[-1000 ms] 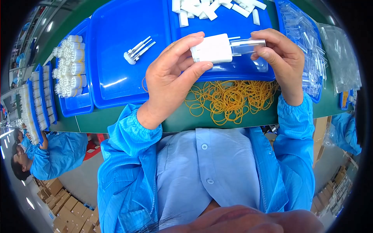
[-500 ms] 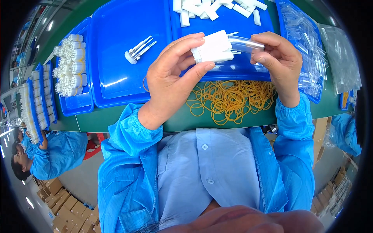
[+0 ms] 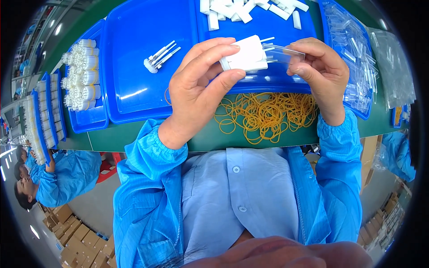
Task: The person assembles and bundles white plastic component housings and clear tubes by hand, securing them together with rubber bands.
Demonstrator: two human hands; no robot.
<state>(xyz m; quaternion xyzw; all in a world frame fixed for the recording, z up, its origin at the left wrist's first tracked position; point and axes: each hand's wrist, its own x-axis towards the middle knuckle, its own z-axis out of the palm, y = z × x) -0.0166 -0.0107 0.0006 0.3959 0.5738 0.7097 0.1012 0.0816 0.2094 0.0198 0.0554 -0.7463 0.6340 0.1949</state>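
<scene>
My left hand [image 3: 201, 76] is closed around a white foam-like block assembly [image 3: 246, 52], its thumb below and fingers above. Thin white rods stick out of the assembly's right end. A clear plastic piece [image 3: 286, 52], curved like a sleeve, is pinched between the thumb and fingers of my right hand [image 3: 319, 69]. The clear piece's left end meets the rods; whether it touches the white blocks I cannot tell. Below both hands lies a pile of yellow rubber bands [image 3: 268, 114]. A white piece with several thin rods [image 3: 161, 57] rests in the blue tray [image 3: 129, 27] to the left.
Loose white blocks [image 3: 243, 10] lie in the far blue tray. At the left, another tray holds banded white bundles [image 3: 85, 76]. Clear plastic pieces [image 3: 351, 53] fill a tray at the right, beside a clear bag [image 3: 391, 67]. A co-worker's blue sleeve [image 3: 67, 176] shows at the left.
The clear piece has turned in my right hand and now looks flatter. My left hand and the white assembly have barely moved.
</scene>
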